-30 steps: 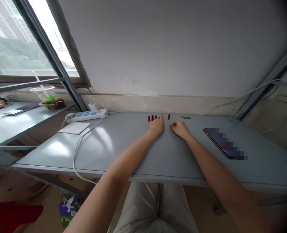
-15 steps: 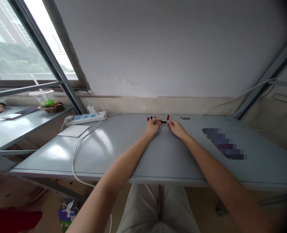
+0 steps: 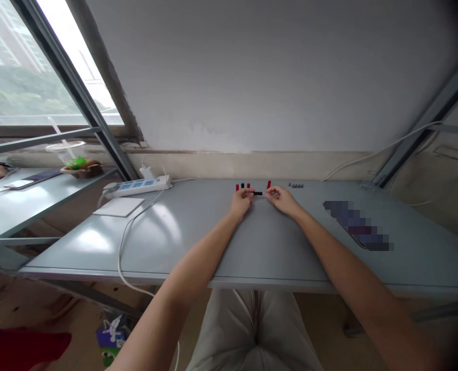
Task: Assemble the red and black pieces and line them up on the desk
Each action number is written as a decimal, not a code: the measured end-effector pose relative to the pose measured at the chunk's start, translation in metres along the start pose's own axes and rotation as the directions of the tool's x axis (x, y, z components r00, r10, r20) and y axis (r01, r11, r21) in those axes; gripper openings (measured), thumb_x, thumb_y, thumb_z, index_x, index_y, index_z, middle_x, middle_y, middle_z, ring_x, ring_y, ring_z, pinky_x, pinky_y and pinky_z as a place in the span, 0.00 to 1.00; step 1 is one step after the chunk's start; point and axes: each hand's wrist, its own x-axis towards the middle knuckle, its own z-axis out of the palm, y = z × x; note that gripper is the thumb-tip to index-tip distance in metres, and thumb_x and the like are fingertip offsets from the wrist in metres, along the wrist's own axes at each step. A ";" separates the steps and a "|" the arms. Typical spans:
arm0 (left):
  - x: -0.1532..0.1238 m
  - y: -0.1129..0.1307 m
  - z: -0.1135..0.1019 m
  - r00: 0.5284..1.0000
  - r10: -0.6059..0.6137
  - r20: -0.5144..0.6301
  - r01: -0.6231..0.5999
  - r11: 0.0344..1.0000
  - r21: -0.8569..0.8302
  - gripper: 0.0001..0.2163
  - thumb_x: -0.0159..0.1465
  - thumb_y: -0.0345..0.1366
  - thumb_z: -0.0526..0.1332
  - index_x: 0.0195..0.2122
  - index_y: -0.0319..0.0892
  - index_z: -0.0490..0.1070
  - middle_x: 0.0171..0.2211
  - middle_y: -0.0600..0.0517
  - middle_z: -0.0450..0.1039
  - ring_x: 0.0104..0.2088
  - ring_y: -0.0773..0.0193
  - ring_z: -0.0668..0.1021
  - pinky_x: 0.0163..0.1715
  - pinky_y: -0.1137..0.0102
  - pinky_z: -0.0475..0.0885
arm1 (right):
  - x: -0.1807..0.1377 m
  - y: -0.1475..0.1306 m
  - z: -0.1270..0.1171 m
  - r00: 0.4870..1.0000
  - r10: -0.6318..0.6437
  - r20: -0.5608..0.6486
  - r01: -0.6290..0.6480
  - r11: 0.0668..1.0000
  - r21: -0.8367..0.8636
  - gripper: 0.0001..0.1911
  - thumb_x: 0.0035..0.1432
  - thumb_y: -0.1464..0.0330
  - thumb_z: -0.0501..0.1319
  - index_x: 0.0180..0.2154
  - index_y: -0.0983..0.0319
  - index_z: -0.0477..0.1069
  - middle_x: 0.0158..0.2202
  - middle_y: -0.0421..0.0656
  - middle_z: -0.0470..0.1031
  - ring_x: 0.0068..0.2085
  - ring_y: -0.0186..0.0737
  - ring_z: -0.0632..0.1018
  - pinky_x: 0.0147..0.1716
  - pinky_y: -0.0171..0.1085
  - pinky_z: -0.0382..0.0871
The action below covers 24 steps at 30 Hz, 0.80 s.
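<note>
I am reading the head view of the tabletop (image 3: 267,242), where the left hand (image 3: 241,201) is resting with its fingers curled inward, its fingertips (image 3: 251,194) reaching the left end of a small black cylinder (image 3: 257,193) that is lying sideways between both hands. I cannot tell whether those fingertips are pinching it. The right hand (image 3: 281,200) is resting just right of the cylinder without touching it, its fingers loosely curled and nothing showing in its grasp. Behind the cylinder, small red and black pieces (image 3: 242,186) are standing in a row, a single red piece (image 3: 268,184) is standing just beyond the right hand, and small grey parts (image 3: 296,186) are sitting farther right. For parts this small, good handling means keeping both wrists low, relying on fingertip contact alone, and staying clear of the standing pieces, which appear easy to knock over.
</note>
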 end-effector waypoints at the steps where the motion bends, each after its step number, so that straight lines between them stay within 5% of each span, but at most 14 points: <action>1: 0.000 -0.001 0.000 1.000 -0.001 0.000 0.001 1.000 0.024 0.10 0.59 0.29 0.54 0.41 0.37 0.69 0.36 0.43 0.74 0.24 0.72 0.71 0.25 0.75 0.68 | -0.001 -0.002 -0.001 1.000 -0.002 0.009 0.003 0.999 -0.038 0.13 0.51 0.61 0.56 0.36 0.63 0.68 0.33 0.44 0.72 0.28 0.32 0.70 0.29 0.33 0.63; 13: 0.014 -0.017 0.000 0.993 0.112 -0.030 -0.107 0.983 0.149 0.10 0.58 0.28 0.54 0.39 0.37 0.71 0.31 0.47 0.74 0.21 0.74 0.68 0.25 0.75 0.66 | -0.005 -0.004 -0.006 0.985 -0.120 0.125 0.161 0.900 -0.404 0.08 0.52 0.69 0.57 0.36 0.63 0.70 0.38 0.46 0.71 0.37 0.38 0.71 0.38 0.35 0.62; 17: 0.015 -0.018 -0.001 0.986 0.153 -0.065 -0.137 0.970 0.202 0.10 0.58 0.29 0.54 0.38 0.36 0.71 0.31 0.47 0.74 0.24 0.71 0.71 0.29 0.73 0.67 | -0.007 0.000 -0.011 0.993 -0.071 0.098 0.113 0.837 -0.535 0.06 0.51 0.71 0.58 0.34 0.63 0.71 0.39 0.47 0.69 0.39 0.39 0.71 0.39 0.36 0.62; 24: 0.015 -0.025 0.000 0.964 0.265 0.004 -0.248 0.898 0.363 0.09 0.56 0.30 0.56 0.37 0.38 0.72 0.27 0.50 0.72 0.27 0.69 0.72 0.33 0.72 0.67 | -0.002 -0.002 -0.006 0.998 -0.040 0.043 0.053 0.928 -0.368 0.08 0.50 0.69 0.58 0.33 0.64 0.71 0.28 0.42 0.70 0.30 0.35 0.70 0.32 0.33 0.62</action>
